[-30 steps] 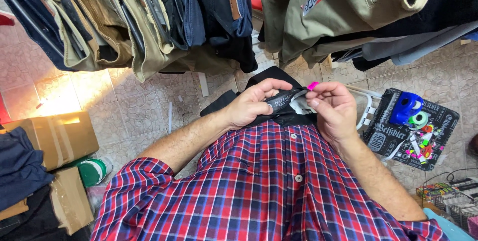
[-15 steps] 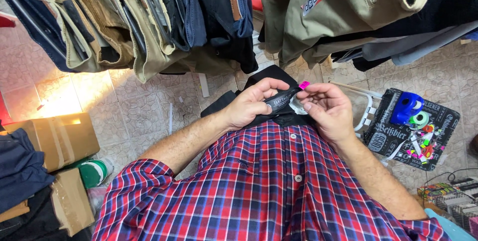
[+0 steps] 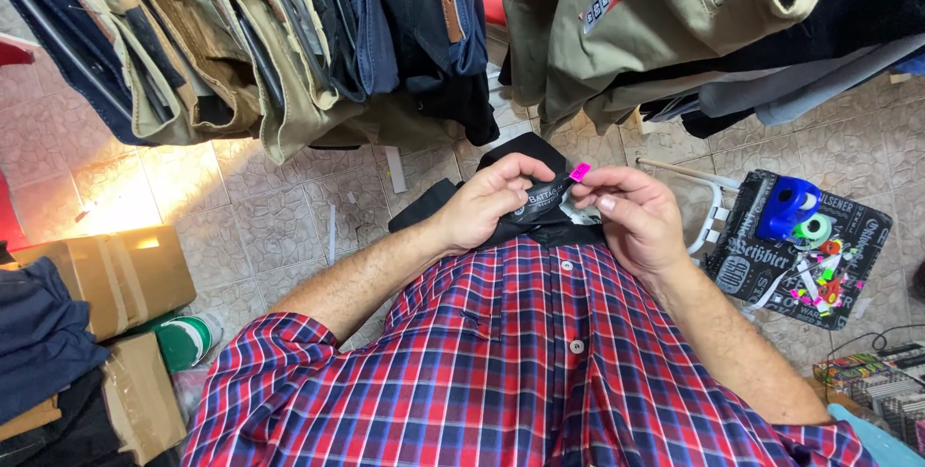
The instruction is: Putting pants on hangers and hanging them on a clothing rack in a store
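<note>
Head view, looking down my chest. My left hand (image 3: 482, 205) holds the black garment (image 3: 525, 154) at its waistband, thumb pressed onto the black label (image 3: 544, 205) and fingers curled under the cloth, so the grip is closed and pinching fabric. My right hand (image 3: 631, 216) sits just beside the label on its far side, thumb and forefinger pressed together on 1 small pink tag (image 3: 579, 172); the tag touches the top edge of the label. The garment itself hangs from both hands, against the front of my red and blue checked shirt (image 3: 520, 371), with 1 corner pointing away from me above the label. Beyond the garment, folded trousers (image 3: 289, 33) in khaki, brown and denim hang in a row, and a khaki piece (image 3: 655, 14) hangs further along. On the tiled floor (image 3: 241, 207), well apart from the garment on my right hand's side, lies a black printed tray (image 3: 867, 245) carrying a blue tape dispenser (image 3: 785, 207). On the opposite side stand cardboard boxes (image 3: 106, 274).
</note>
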